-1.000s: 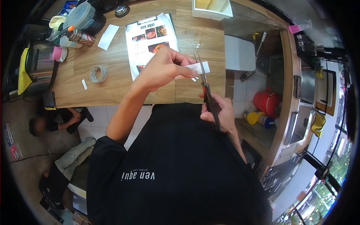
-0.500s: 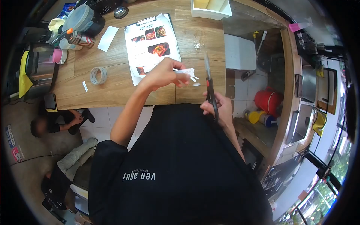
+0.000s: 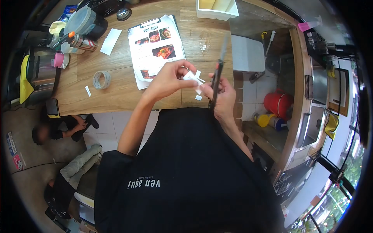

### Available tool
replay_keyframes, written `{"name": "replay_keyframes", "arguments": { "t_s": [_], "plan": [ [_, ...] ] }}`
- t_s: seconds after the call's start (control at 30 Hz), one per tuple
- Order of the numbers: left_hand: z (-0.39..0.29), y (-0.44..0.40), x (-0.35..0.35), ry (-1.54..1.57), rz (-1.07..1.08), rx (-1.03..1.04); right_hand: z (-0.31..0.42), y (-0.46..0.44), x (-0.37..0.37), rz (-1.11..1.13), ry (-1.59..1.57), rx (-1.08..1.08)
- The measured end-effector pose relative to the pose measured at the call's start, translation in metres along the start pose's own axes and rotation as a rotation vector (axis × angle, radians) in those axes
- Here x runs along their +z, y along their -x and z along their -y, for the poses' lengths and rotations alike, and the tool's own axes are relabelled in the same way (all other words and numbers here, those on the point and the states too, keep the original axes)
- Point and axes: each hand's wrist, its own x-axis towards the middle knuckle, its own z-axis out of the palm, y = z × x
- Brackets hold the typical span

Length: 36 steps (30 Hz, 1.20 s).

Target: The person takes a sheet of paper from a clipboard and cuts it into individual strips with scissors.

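Observation:
In my left hand (image 3: 171, 80) a small white slip of paper (image 3: 191, 77) is pinched between thumb and fingers. My right hand (image 3: 223, 97) grips a pair of black-handled scissors (image 3: 218, 73), blades pointing away toward the far side of the table. Its fingertips come close to the slip's right end; whether they touch it I cannot tell. A tiny cut piece of paper (image 3: 198, 98) lies on the wood below the slip. Just beyond my left hand is a clipboard with a printed menu sheet (image 3: 155, 50).
On the wooden table (image 3: 124, 87) are a roll of clear tape (image 3: 101, 80), a paper strip (image 3: 88, 91), a white sheet (image 3: 111, 41) and a lidded tub (image 3: 83, 23). A white bin (image 3: 217, 13) stands at the far edge. Two people sit at lower left.
My right hand has moved up and left toward the slip, bringing the scissors with it. The slip in my left hand has turned, its right end now tilting down.

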Motion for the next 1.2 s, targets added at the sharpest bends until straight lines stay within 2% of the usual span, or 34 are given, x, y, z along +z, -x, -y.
{"name": "replay_keyframes", "arguments": {
  "t_s": [0.03,0.1,0.17,0.27,0.37,0.47,0.6,0.83,0.93,1.03,1.2],
  "plan": [
    [0.004,0.0,0.005,-0.001,0.003,0.001,0.002,0.001,0.003,-0.064,-0.099,-0.051],
    [0.018,-0.001,0.025,0.347,-0.181,0.185,0.005,0.0,0.01,-0.116,-0.191,-0.113],
    [0.025,0.0,0.043,0.464,-0.128,0.215,0.007,-0.001,0.015,-0.162,-0.28,-0.171],
    [0.027,-0.007,0.06,0.676,-0.247,0.247,0.009,0.0,0.016,-0.196,-0.286,-0.233],
    [0.005,-0.008,0.052,0.572,-0.268,0.3,0.012,0.008,0.003,-0.132,-0.184,-0.155],
    [-0.016,-0.007,0.042,0.542,-0.299,0.299,0.028,0.024,-0.013,0.069,0.03,-0.035],
    [-0.027,-0.006,0.032,0.479,-0.297,0.279,0.026,0.033,-0.032,0.267,0.136,-0.025],
    [-0.039,-0.004,0.044,0.384,-0.416,0.292,0.034,0.038,-0.037,0.294,0.17,0.009],
    [-0.047,-0.003,0.04,0.409,-0.348,0.288,0.034,0.037,-0.039,0.315,0.2,-0.04],
    [-0.048,-0.003,0.039,0.256,-0.37,0.275,0.035,0.036,-0.04,0.315,0.245,-0.086],
    [-0.052,-0.002,0.041,0.266,-0.375,0.253,0.037,0.036,-0.039,0.283,0.26,-0.089]
  ]
}}
